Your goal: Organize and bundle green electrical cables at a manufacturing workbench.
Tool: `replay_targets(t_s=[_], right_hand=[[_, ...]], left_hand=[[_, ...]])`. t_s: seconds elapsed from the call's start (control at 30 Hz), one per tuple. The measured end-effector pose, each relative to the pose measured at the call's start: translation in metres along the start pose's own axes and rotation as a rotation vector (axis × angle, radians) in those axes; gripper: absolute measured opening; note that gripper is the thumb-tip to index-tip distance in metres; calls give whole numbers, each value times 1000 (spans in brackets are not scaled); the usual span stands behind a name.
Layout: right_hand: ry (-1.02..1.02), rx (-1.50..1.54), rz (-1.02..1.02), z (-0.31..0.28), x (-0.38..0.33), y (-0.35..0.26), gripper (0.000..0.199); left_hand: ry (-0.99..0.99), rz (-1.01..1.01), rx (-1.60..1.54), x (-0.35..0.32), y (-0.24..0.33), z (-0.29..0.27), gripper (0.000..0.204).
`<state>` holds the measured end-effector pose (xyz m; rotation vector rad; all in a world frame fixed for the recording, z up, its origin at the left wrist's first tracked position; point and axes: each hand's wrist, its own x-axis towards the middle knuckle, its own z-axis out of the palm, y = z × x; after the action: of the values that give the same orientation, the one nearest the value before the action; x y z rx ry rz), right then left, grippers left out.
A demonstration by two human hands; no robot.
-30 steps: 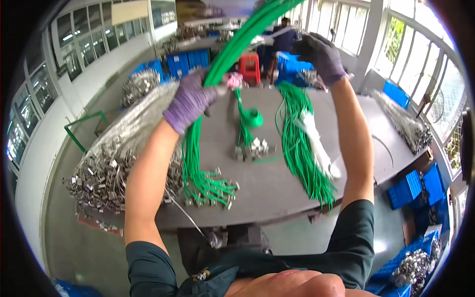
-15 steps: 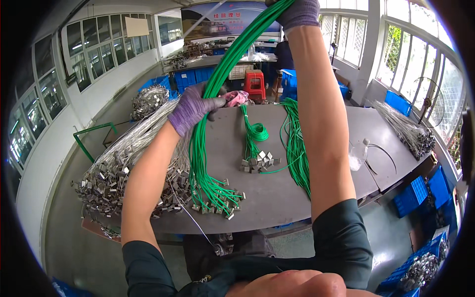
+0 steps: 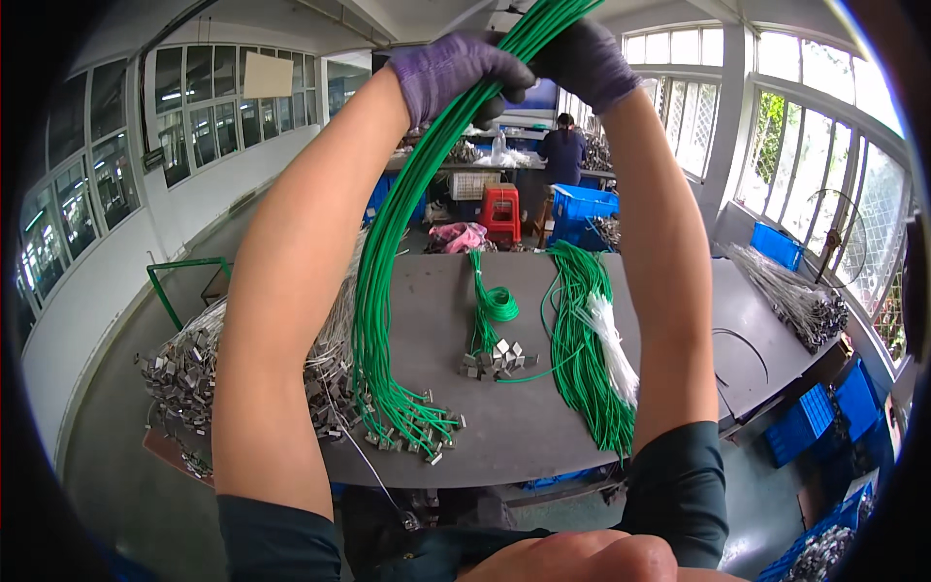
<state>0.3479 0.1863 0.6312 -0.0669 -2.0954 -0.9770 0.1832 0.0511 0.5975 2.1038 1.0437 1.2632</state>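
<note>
Both my arms are raised high over a dark grey table [image 3: 543, 427]. My left hand [image 3: 456, 73], in a purple glove, grips a thick bundle of green cables [image 3: 383, 281] near its top. My right hand [image 3: 587, 58], in a darker glove, holds the same bundle just beside it. The cables hang down to the table, where their ends with small metal clips [image 3: 422, 441] lie fanned out near the front edge.
On the table lie a coiled green cable [image 3: 497, 306], a pile of metal clips [image 3: 495, 359], another green cable bunch [image 3: 582, 349] with white ties [image 3: 611, 344], and silver cables with clips [image 3: 184, 373] at the left. Blue crates [image 3: 824, 417] stand right; a person [image 3: 562, 150] works at the back.
My left hand has risen from table height to join my right hand overhead. The green bundle is lifted higher and hangs more steeply, its clip ends trailing on the table.
</note>
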Motion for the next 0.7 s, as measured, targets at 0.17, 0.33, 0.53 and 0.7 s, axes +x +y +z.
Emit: replay_targets(t_s=[0.17, 0.33, 0.53, 0.7], right_hand=[[-242, 1172, 670, -29, -4, -31, 25], [-223, 1132, 769, -39, -12, -32, 27], [-218, 1058, 729, -58, -31, -36, 23], [-148, 1143, 551, -96, -65, -21, 30]], left_hand=[[-48, 122, 26, -3, -4, -5, 31], [-11, 146, -76, 5, -6, -7, 36], [-13, 62, -78, -2, 4, -17, 26], [171, 26, 6, -11, 1, -27, 24]])
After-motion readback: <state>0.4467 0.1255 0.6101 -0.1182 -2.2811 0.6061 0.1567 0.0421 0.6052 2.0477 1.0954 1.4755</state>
